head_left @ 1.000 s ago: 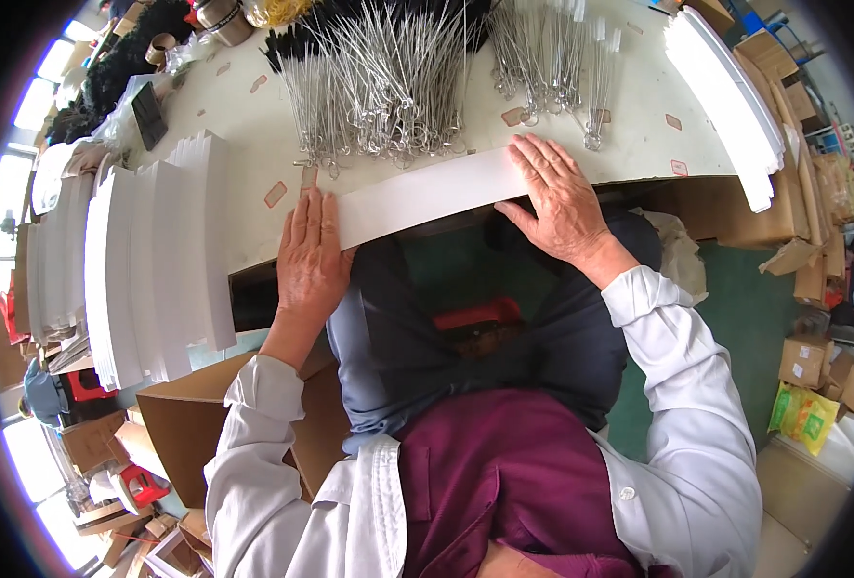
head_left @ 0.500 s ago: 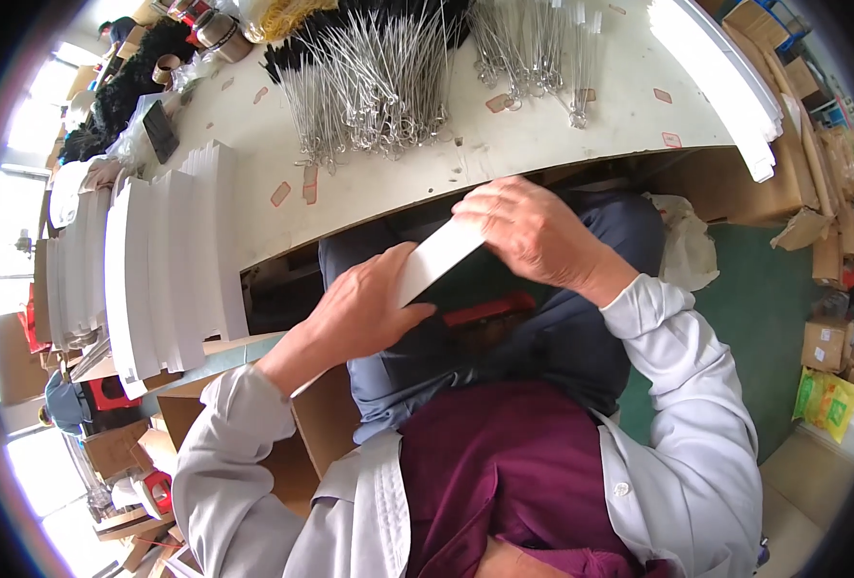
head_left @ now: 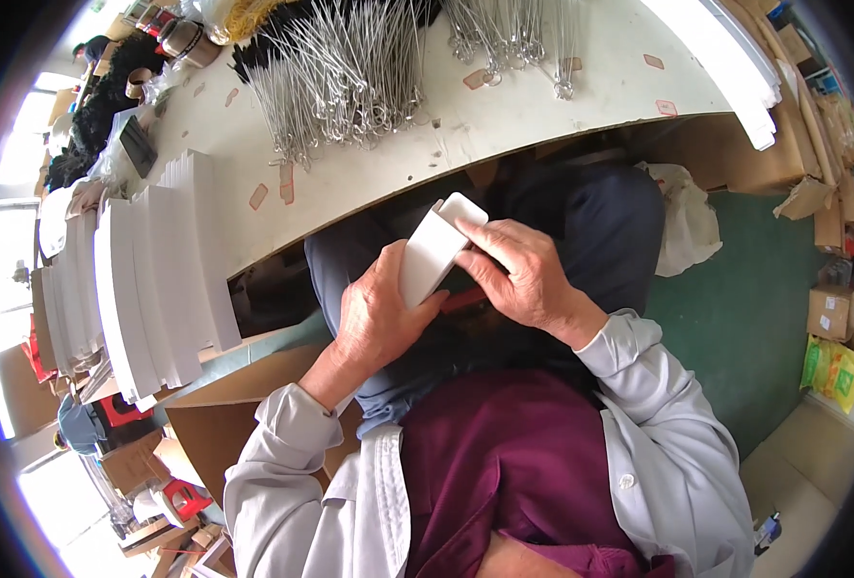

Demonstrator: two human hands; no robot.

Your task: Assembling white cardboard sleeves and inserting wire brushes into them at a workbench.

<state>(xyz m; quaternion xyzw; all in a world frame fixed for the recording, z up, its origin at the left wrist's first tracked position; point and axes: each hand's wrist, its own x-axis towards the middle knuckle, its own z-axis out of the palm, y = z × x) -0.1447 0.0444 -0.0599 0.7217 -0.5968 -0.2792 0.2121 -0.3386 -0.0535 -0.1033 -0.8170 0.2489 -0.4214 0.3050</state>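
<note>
A slim white cardboard box (head_left: 431, 258) is held above my lap, its far end unfolded with a rounded flap (head_left: 464, 208) standing out. Fingers and thumb of my left hand (head_left: 377, 306) wrap round the lower part of the box. At the flap end, my right hand (head_left: 523, 272) pinches the box edge between thumb and fingers. Beyond the hands, on the white table (head_left: 369, 193), lies a big pile of thin wire-handled brushes (head_left: 350, 72) with looped ends and black bristles. A smaller group of wire brushes (head_left: 504, 39) lies to its right.
Stacks of flat white cartons (head_left: 162, 279) stand at the table's left edge. More long white cartons (head_left: 721, 67) lie at the far right. An open brown box (head_left: 244, 405) is beside my left arm. A white plastic bag (head_left: 685, 220) hangs right of my knee.
The right hand has moved from over the box's far end to its side, and the end flap now shows opened out. The box is tilted more steeply.
</note>
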